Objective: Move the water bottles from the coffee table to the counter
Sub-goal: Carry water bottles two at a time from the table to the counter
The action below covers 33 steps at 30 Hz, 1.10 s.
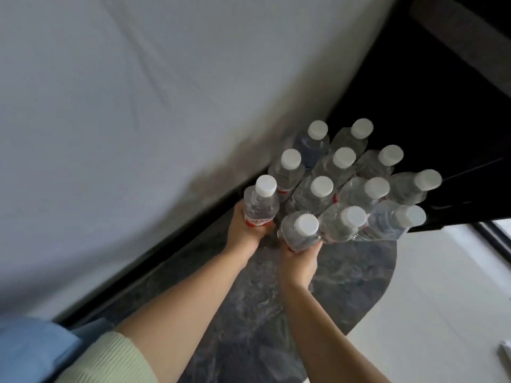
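Both hands are working at once here: the left hand [249, 226] is wrapping its fingers round the lower body of a clear plastic water bottle with a white cap and red label [260, 203], and the right hand [300, 255] is clamping from below on a second clear white-capped bottle [300, 230] at the near corner of the pack. Each is gripping low on the barrel, which I judge is giving a steady hold while leaving the caps free. The left hand's bottle is standing just apart from the cluster, cap pointing up toward the camera, long axis roughly upright; the right one is leaning slightly, cap up too. Behind them the remaining clear bottles [348, 172] are standing packed in tight rows, touching, all caps up, on the dark grey marbled round table [345, 286]. A white draped sheet [138, 106] is filling the left side. Whether these two are already lifting off the table, I cannot tell.
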### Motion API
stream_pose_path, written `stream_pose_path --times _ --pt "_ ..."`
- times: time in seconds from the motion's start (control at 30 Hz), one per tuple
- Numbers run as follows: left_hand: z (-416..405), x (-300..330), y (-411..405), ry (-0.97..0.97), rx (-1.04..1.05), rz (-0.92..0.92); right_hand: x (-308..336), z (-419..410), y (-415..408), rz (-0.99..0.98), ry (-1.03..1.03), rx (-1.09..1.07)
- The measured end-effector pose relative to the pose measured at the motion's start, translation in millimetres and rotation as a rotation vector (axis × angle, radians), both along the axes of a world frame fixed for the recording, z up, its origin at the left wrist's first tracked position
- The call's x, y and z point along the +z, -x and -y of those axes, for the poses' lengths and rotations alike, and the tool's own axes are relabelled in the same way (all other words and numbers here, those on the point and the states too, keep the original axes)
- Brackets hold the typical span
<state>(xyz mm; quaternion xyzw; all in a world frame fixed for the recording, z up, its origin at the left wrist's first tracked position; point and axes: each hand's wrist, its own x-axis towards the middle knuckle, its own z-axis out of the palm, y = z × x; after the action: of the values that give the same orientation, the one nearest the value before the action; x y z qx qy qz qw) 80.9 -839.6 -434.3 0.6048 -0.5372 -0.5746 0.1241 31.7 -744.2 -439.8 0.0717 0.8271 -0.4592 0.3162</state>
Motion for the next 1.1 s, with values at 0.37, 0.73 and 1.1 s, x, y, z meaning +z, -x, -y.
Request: stream_pose_path --times 0.37,0.73,1.1 --pt "-6 -23 -3 -0.107 -0.084 -0.229 -8 4 -9 0.061 0.038 0.017" --pt "-23 49 -20 -0.026 -0.080 -0.045 45 -59 8 0.022 -0.033 0.105" --pt "-14 186 29 0.226 -0.202 -0.079 178 -66 81 -0.254 0.018 0.195"
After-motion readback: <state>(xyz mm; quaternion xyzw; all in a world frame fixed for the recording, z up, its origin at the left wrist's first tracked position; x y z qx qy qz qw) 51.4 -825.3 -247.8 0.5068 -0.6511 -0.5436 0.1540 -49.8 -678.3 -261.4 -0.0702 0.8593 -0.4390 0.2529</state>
